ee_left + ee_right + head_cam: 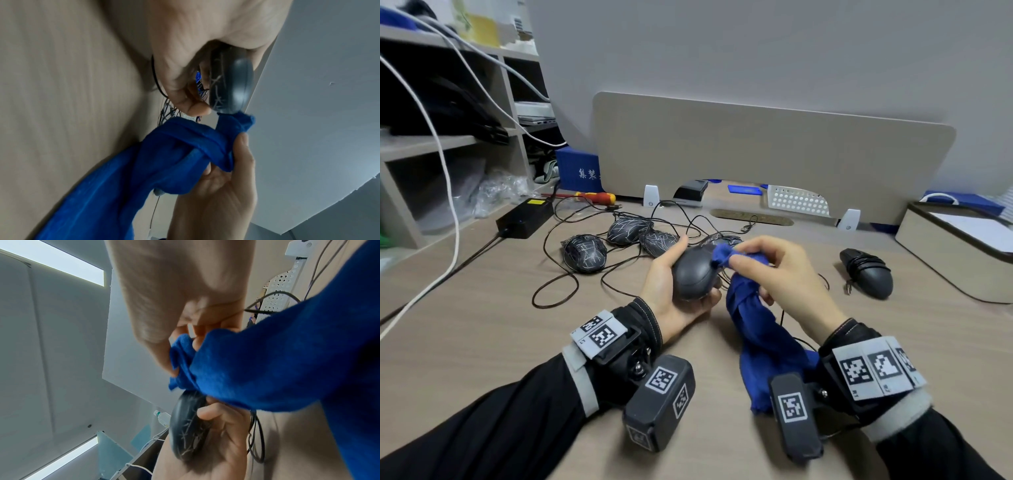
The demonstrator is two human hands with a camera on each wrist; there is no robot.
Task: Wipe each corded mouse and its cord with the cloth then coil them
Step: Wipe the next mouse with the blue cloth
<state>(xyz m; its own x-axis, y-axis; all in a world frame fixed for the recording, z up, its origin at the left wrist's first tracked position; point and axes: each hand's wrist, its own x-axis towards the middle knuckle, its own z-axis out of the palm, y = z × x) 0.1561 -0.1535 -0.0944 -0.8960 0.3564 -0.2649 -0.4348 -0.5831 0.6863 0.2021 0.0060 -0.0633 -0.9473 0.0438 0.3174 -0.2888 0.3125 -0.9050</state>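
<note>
My left hand (678, 291) grips a dark grey corded mouse (693, 274) above the desk, thumb on its far side. In the wrist views the same mouse (232, 84) (189, 425) shows white scribble marks on its side. My right hand (770, 270) pinches a bunched blue cloth (760, 329) and presses its tip against the mouse's front end; the rest of the cloth hangs down to the desk. Three scribbled mice (585, 253) with tangled black cords (558, 281) lie behind. A mouse (866, 272) with its cord wound round it lies to the right.
A black power brick (525, 217) and a red-yellow screwdriver (595, 197) lie at the back left, by grey shelves (448, 144) with white cables. A beige divider panel (774, 154) closes the back. A beige box (955, 246) stands at the right edge.
</note>
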